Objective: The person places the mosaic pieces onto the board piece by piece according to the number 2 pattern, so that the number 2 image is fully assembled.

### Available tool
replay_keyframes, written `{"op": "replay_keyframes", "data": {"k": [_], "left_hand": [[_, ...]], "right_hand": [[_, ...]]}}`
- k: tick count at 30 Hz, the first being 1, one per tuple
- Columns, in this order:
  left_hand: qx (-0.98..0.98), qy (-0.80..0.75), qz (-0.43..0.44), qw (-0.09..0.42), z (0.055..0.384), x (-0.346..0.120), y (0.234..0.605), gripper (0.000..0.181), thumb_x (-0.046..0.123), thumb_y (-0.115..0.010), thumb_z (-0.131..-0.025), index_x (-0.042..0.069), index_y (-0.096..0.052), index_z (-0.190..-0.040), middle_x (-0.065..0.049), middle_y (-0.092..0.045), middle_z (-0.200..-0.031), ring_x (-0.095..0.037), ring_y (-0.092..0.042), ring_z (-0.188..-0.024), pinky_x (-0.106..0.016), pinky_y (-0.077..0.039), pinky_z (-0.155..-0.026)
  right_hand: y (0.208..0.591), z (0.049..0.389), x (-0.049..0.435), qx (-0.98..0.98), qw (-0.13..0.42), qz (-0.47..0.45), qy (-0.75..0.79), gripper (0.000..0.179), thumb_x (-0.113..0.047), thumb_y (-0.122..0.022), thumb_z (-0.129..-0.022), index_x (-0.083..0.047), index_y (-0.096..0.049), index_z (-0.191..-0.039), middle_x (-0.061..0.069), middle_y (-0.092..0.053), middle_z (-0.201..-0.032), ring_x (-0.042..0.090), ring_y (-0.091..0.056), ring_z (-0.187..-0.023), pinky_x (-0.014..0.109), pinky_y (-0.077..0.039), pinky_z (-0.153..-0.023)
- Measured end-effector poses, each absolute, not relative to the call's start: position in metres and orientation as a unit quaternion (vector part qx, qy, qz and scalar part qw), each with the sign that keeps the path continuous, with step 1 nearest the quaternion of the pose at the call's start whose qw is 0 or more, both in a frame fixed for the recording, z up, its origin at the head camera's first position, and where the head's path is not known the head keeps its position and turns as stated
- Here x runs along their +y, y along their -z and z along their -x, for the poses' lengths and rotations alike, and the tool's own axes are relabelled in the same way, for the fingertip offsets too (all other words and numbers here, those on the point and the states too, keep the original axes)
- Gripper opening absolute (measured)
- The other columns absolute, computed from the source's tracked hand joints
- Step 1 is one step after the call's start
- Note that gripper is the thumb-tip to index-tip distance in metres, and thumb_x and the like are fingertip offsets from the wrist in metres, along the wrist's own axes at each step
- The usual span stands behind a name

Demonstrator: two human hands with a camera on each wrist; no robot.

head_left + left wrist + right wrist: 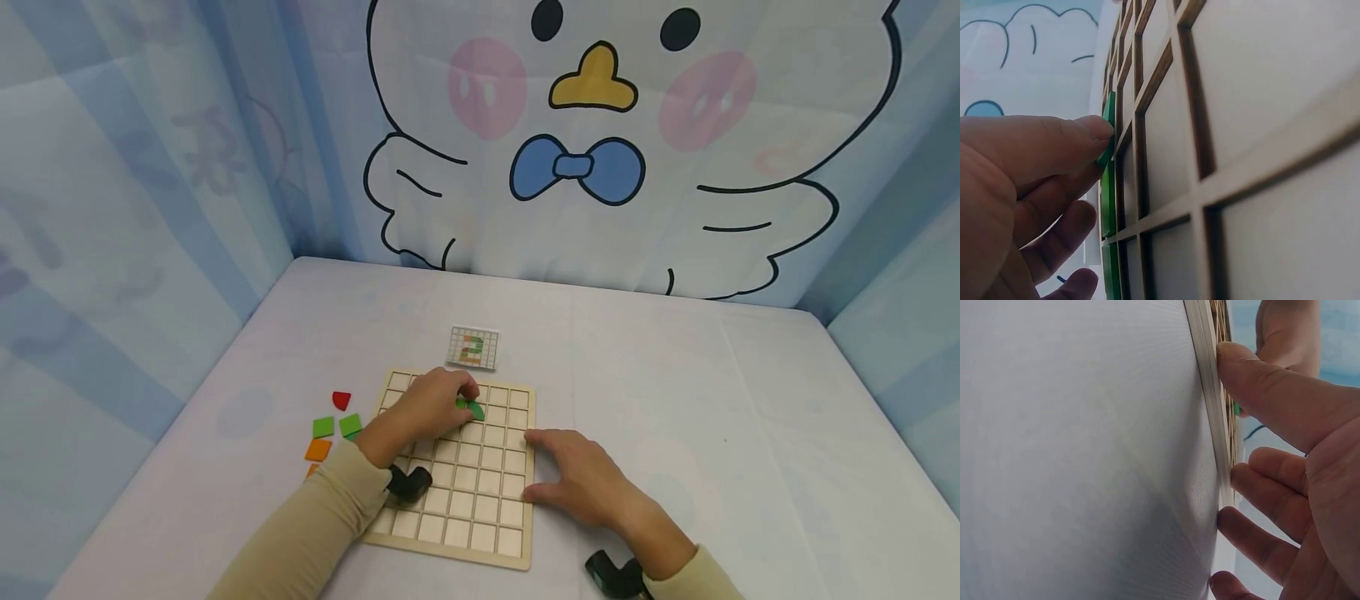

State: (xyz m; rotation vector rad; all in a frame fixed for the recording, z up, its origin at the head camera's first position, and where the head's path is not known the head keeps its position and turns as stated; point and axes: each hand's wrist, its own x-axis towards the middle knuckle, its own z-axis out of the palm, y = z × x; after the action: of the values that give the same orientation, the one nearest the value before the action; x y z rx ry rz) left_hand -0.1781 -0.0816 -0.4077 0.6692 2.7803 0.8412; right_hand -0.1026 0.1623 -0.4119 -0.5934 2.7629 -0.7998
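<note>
My left hand (pixel 431 406) reaches over the upper part of a wooden grid board (pixel 487 483). Its thumb and a finger pinch a dark green piece (pixel 1110 107) with a curved edge (pixel 477 411), which leans slightly at the cells. Just beside it, lighter green pieces (pixel 1108 203) sit in neighbouring cells, partly covered by the hand in the head view. My right hand (pixel 585 479) is at the board's right edge, thumb and fingers spread and fingertips touching the rim (pixel 1210 381); it holds no piece.
A small pattern card (pixel 473 347) with a coloured grid design lies beyond the board. Left of the board are a red piece (pixel 341 401), green squares (pixel 323 427) and orange pieces (pixel 318 450), some partly hidden by the left sleeve. Printed curtains (pixel 480 225) surround the white table (pixel 675 400).
</note>
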Motion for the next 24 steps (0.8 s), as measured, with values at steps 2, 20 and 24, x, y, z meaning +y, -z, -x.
{"op": "replay_keyframes", "data": {"k": [2,20,24], "left_hand": [[0.931,-0.277,-0.225,0.080,0.178,-0.082,0.407,0.021,0.014,-0.075,-0.091,0.010,-0.068,-0.111,-0.003,-0.069,-0.108,-0.026,-0.062,-0.105,-0.043,-0.050,-0.088],[0.917,-0.315,-0.221,0.107,0.182,-0.095,0.405,0.028,0.017,-0.075,-0.091,0.007,-0.068,-0.117,-0.005,-0.067,-0.113,-0.026,-0.060,-0.110,-0.042,-0.050,-0.092],[0.906,-0.342,-0.219,0.122,0.183,-0.103,0.403,0.039,0.023,-0.073,-0.094,0.008,-0.065,-0.128,-0.005,-0.064,-0.125,-0.027,-0.059,-0.115,-0.043,-0.049,-0.094]], "right_hand": [[0.412,0.103,0.162,0.936,0.101,0.202,0.270,0.069,-0.037,-0.083,-0.081,-0.002,-0.059,-0.135,0.012,-0.059,-0.135,0.035,-0.051,-0.129,0.054,-0.037,-0.106],[0.412,0.102,0.162,0.937,0.096,0.206,0.267,0.067,-0.037,-0.082,-0.081,-0.002,-0.059,-0.134,0.012,-0.060,-0.135,0.034,-0.051,-0.128,0.054,-0.039,-0.105],[0.412,0.102,0.162,0.937,0.096,0.204,0.267,0.067,-0.036,-0.083,-0.081,-0.002,-0.059,-0.134,0.012,-0.060,-0.135,0.035,-0.051,-0.128,0.054,-0.038,-0.105]]}}
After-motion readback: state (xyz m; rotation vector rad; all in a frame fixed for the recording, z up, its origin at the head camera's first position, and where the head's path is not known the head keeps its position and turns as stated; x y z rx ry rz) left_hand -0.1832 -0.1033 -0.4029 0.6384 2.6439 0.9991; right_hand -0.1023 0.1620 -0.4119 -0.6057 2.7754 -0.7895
